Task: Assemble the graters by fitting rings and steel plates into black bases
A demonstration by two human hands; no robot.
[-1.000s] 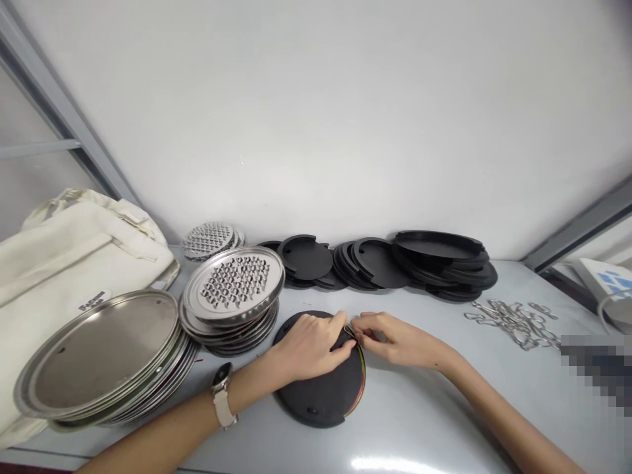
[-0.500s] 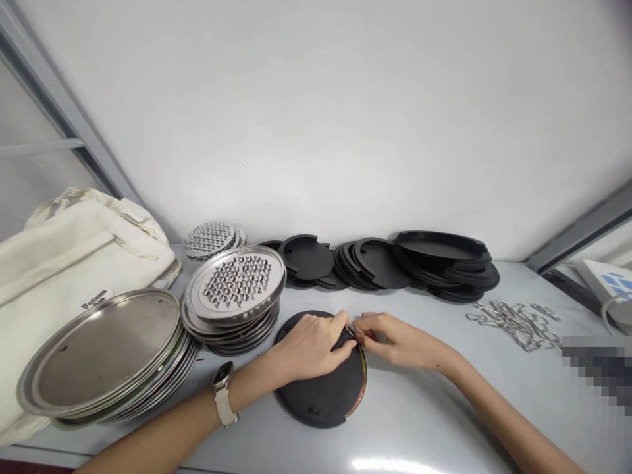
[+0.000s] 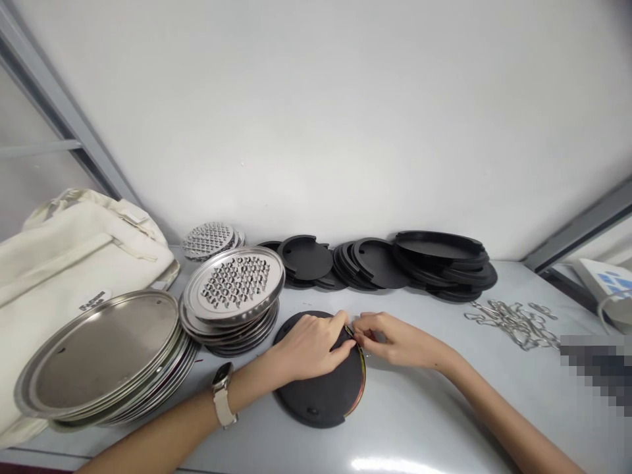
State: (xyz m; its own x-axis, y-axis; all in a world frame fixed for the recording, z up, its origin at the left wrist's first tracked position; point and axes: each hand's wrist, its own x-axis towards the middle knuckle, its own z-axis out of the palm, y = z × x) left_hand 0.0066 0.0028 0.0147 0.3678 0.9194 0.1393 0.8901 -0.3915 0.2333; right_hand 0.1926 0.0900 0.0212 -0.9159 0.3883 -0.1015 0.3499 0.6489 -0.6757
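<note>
Black disc (image 3: pixel 322 394) lies under left hand (image 3: pixel 309 345), fingers parted; right hand (image 3: pixel 392 340) has fingers pinched at its rim.

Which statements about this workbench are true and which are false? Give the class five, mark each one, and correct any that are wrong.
1. The left hand rests on a black disc. True.
2. The watch is worn on the right arm. False: the watch is worn on the left arm.
3. Silver metal clips lie in a loose heap. True.
4. The cream bag lies to the right of the hands. False: the cream bag lies to their left.
5. The right hand is at the edge of the black disc. True.
</note>
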